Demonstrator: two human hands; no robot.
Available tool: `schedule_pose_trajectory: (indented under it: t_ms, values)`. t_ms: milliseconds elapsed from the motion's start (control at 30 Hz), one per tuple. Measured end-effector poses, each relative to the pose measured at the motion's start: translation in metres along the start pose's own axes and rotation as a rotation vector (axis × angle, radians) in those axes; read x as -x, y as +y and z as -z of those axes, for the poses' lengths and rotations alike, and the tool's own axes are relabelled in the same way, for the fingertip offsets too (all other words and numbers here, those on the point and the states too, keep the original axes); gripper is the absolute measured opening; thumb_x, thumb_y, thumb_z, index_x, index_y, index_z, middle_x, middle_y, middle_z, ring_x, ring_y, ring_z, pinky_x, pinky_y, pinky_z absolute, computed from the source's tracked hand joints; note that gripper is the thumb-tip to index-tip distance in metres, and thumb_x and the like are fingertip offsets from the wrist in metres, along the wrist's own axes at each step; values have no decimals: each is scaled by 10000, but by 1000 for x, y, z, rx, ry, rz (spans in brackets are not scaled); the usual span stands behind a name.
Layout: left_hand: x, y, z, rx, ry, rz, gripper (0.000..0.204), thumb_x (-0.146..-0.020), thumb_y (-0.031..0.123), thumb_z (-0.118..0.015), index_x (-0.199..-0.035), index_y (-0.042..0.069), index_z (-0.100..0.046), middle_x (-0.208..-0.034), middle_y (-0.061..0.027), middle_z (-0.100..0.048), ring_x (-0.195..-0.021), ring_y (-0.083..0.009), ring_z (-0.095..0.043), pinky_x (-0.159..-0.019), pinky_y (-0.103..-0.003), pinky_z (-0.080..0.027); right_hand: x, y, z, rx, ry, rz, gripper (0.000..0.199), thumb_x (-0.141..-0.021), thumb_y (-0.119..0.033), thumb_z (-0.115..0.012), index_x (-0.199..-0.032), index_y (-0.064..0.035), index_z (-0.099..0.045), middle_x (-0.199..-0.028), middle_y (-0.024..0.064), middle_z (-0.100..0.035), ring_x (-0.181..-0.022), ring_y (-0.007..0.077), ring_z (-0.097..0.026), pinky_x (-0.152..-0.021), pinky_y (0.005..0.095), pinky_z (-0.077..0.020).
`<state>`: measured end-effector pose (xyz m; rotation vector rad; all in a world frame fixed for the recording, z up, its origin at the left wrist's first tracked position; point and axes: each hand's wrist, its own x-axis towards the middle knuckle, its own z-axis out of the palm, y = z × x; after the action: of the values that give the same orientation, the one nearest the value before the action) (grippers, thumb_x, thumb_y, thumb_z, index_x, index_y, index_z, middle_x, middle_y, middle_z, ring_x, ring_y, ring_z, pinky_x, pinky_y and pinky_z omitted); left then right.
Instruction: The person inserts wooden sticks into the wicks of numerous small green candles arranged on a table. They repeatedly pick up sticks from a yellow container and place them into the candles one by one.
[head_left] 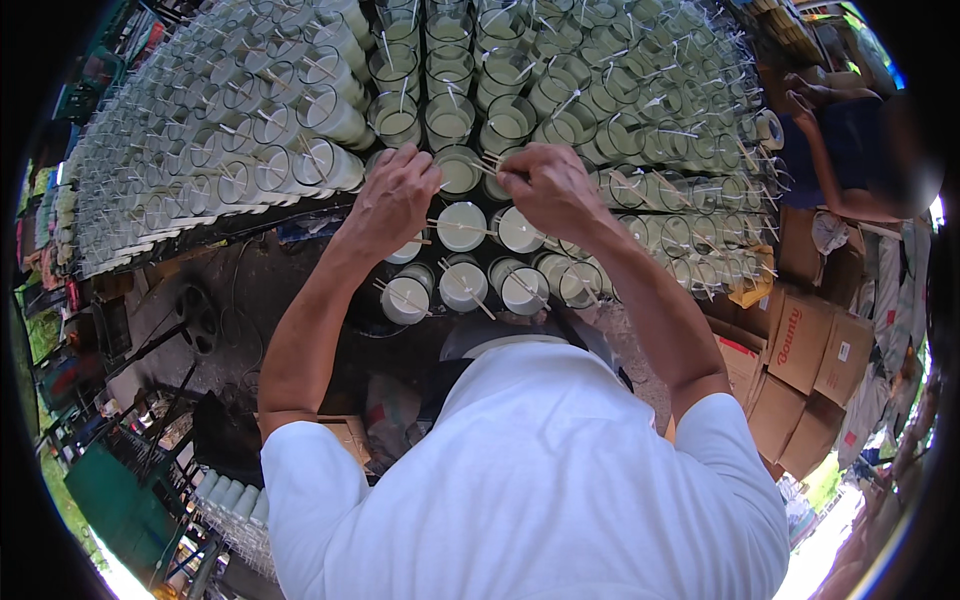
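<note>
Rows of glass jars filled with pale wax, most with wicks and thin wooden sticks across their rims, spread in front of me. My left hand (395, 200) is over the near rows, fingertips pinched together; whatever they hold is too small to make out. My right hand (552, 190) is closed on a few thin wooden sticks (490, 162), which poke out to its left. Between the hands is a wax-filled jar (459, 171), and nearer me a whiter filled jar (462, 227). In the nearest row, a jar (462, 284) has sticks laid over its rim.
Dense blocks of filled jars (230, 110) stand to the left and far side. Cardboard boxes (795, 350) are stacked at the right, below another person's arm (830, 165). More white jars (235, 500) sit low at the left, near a dark wheel (195, 315).
</note>
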<state>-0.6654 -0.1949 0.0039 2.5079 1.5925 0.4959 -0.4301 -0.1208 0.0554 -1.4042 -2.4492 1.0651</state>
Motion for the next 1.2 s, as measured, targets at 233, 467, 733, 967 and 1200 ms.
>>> schedule_pose_trajectory:
  t_ms: [233,467,733,967,1200]
  values:
    - [0,-15,-8,25,69,124,38,-861,37,-646,-897,25,-645,-957,-122,-641,-1018,-316,-601,-906,-440,-474,-30,-16,-29,182,-201,-17,256,-881,-220,-644,-963,-32,-796,-929,209,-740,-946,412,-695,-888,479,-541]
    - [-6,-18,-11,59,96,120,83,-861,9,-676,-942,6,-659,-985,-134,-646,-1028,-342,-606,-926,-451,-471,-49,-15,-55,98,-114,-25,239,-877,-218,-660,-960,-43,-801,-954,225,-745,-949,417,-697,-882,480,-546]
    - [-22,-16,-17,119,73,114,46,-873,16,-664,-914,-4,-663,-952,-142,-656,-1002,-344,-610,-897,-452,-481,-39,-5,-68,183,98,139,187,-886,-207,-687,-932,-49,-775,-978,211,-731,-907,427,-708,-812,507,-567]
    - [-28,-15,-17,145,4,122,70,-854,8,-633,-913,-18,-659,-935,-155,-661,-985,-342,-609,-882,-447,-492,-25,7,-74,381,154,270,160,-862,-128,-640,-959,-65,-751,-930,162,-714,-897,342,-733,-776,481,-580]
    - [-29,-11,-21,228,20,114,50,-862,-3,-628,-905,-23,-645,-937,-169,-657,-999,-366,-606,-891,-452,-490,-24,10,-80,367,138,306,181,-841,-101,-633,-959,-36,-754,-958,168,-700,-902,359,-728,-773,482,-580]
